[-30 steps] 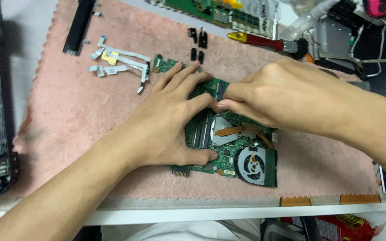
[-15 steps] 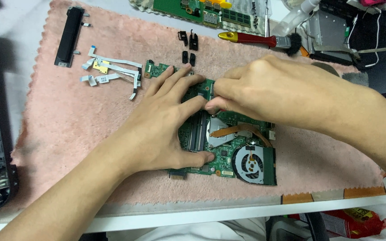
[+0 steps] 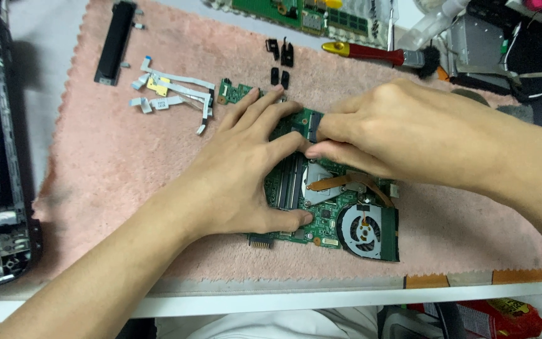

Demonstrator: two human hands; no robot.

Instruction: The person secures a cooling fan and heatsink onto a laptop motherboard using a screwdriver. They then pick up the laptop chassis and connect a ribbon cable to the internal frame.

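The left hand (image 3: 239,169), fingers spread, pins a green circuit board (image 3: 330,213) to the pink mat (image 3: 127,182) while the right hand (image 3: 396,135) pinches a module at its upper edge; steady, even pressure seems wise.

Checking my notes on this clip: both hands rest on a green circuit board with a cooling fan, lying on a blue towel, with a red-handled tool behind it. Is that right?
Not quite. The towel is pink, not blue, as the head view shows. The rest holds: the left hand and right hand rest on the green circuit board with its cooling fan, and the red-handled tool lies behind it.
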